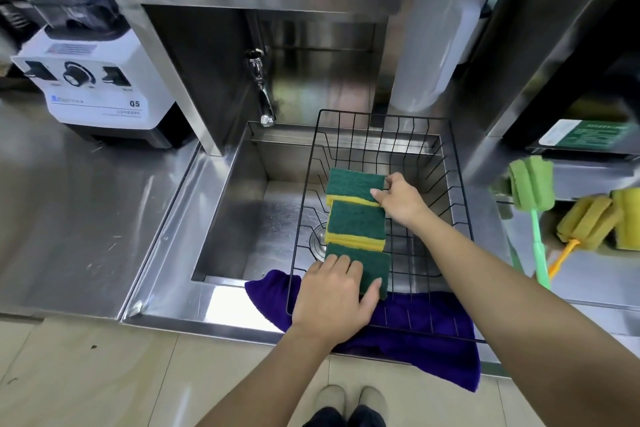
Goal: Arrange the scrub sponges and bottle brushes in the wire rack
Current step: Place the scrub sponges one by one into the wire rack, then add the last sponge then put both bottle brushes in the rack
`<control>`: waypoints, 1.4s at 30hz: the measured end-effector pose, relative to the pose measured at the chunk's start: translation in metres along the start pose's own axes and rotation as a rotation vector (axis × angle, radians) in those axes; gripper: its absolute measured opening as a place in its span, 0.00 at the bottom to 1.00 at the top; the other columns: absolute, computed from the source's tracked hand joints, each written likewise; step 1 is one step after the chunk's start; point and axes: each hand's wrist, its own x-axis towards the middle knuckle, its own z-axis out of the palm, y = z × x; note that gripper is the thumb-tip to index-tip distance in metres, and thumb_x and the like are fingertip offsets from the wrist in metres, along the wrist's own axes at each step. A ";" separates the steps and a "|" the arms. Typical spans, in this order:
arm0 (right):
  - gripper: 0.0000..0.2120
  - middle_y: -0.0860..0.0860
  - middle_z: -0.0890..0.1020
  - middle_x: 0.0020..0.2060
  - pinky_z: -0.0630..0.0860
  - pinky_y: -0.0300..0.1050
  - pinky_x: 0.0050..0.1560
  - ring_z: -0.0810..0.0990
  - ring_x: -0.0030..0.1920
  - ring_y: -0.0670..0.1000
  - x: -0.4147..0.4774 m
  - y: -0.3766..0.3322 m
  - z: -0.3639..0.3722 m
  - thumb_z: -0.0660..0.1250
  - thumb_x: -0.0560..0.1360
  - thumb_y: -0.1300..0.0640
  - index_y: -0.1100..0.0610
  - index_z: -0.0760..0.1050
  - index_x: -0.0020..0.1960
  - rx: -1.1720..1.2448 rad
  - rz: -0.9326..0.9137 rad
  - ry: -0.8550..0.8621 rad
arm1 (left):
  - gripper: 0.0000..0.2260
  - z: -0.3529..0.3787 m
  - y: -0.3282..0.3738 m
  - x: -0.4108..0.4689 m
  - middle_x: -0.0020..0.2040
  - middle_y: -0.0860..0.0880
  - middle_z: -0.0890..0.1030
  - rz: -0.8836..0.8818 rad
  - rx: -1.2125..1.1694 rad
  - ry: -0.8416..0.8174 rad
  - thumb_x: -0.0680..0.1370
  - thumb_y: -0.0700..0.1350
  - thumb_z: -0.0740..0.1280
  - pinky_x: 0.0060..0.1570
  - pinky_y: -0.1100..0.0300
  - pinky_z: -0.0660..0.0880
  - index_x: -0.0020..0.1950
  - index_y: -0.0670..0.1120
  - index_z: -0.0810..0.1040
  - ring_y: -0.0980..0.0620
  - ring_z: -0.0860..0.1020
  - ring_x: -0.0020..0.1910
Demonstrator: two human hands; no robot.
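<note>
A black wire rack (pixel 460 184) sits over the right half of the sink. Three green-and-yellow scrub sponges lie in a column on its left side: the far sponge (pixel 353 185), the middle sponge (pixel 356 225) and the near sponge (pixel 372 265). My right hand (pixel 398 199) pinches the right edge of the far sponge. My left hand (pixel 334 298) rests flat on the near sponge, fingers spread over its front. On the counter to the right lie a green bottle brush (pixel 531 189) and a yellow bottle brush (pixel 587 227).
A purple cloth (pixel 433 357) hangs over the sink's front edge under the rack. The faucet (pixel 261 90) stands behind the steel sink (pixel 242 218). A white blender base (pixel 93 87) sits on the left counter. More yellow sponges (pixel 628 222) are stacked at the far right.
</note>
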 end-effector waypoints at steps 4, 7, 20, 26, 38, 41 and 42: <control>0.22 0.60 0.77 0.59 0.71 0.49 0.54 0.75 0.59 0.59 -0.012 0.000 -0.012 0.61 0.78 0.50 0.63 0.65 0.65 0.016 -0.065 0.064 | 0.18 0.001 0.001 0.002 0.32 0.48 0.76 -0.004 -0.006 -0.016 0.75 0.56 0.57 0.33 0.56 0.72 0.36 0.44 0.76 0.47 0.74 0.33; 0.20 0.56 0.78 0.53 0.70 0.45 0.51 0.74 0.52 0.54 -0.023 0.013 -0.036 0.62 0.78 0.52 0.61 0.67 0.66 0.027 -0.104 0.094 | 0.20 -0.002 0.012 0.005 0.32 0.48 0.77 0.049 0.011 -0.056 0.75 0.58 0.57 0.33 0.55 0.72 0.36 0.45 0.76 0.47 0.74 0.33; 0.14 0.54 0.76 0.43 0.72 0.49 0.52 0.75 0.47 0.54 -0.068 0.084 -0.129 0.62 0.77 0.58 0.63 0.73 0.60 0.176 -0.095 0.414 | 0.23 0.019 0.117 0.024 0.36 0.49 0.81 0.264 0.015 -0.255 0.74 0.62 0.52 0.37 0.55 0.73 0.39 0.47 0.79 0.48 0.78 0.37; 0.16 0.62 0.74 0.60 0.68 0.54 0.55 0.72 0.61 0.62 -0.071 0.152 -0.160 0.64 0.76 0.56 0.60 0.68 0.61 -0.019 0.218 0.770 | 0.25 0.020 0.124 0.025 0.50 0.51 0.79 0.274 0.081 -0.267 0.77 0.64 0.46 0.49 0.57 0.68 0.51 0.49 0.76 0.51 0.75 0.50; 0.39 0.63 0.65 0.70 0.59 0.56 0.67 0.60 0.72 0.61 -0.047 0.233 -0.217 0.71 0.69 0.46 0.60 0.56 0.71 -0.038 0.522 0.727 | 0.22 0.025 0.126 0.026 0.47 0.52 0.79 0.199 0.113 -0.259 0.77 0.64 0.50 0.48 0.58 0.68 0.48 0.49 0.75 0.51 0.75 0.48; 0.39 0.64 0.68 0.67 0.61 0.55 0.66 0.64 0.70 0.61 -0.045 0.241 -0.218 0.71 0.68 0.46 0.60 0.57 0.69 -0.040 0.544 0.668 | 0.21 0.027 0.128 0.026 0.35 0.50 0.79 0.215 0.085 -0.247 0.75 0.62 0.55 0.37 0.56 0.72 0.37 0.47 0.76 0.49 0.77 0.35; 0.39 0.63 0.69 0.67 0.61 0.55 0.66 0.65 0.69 0.62 -0.045 0.242 -0.217 0.72 0.67 0.46 0.60 0.58 0.69 -0.034 0.550 0.662 | 0.20 0.031 0.127 0.026 0.32 0.50 0.78 0.226 0.091 -0.220 0.74 0.61 0.56 0.34 0.57 0.72 0.35 0.47 0.76 0.49 0.76 0.32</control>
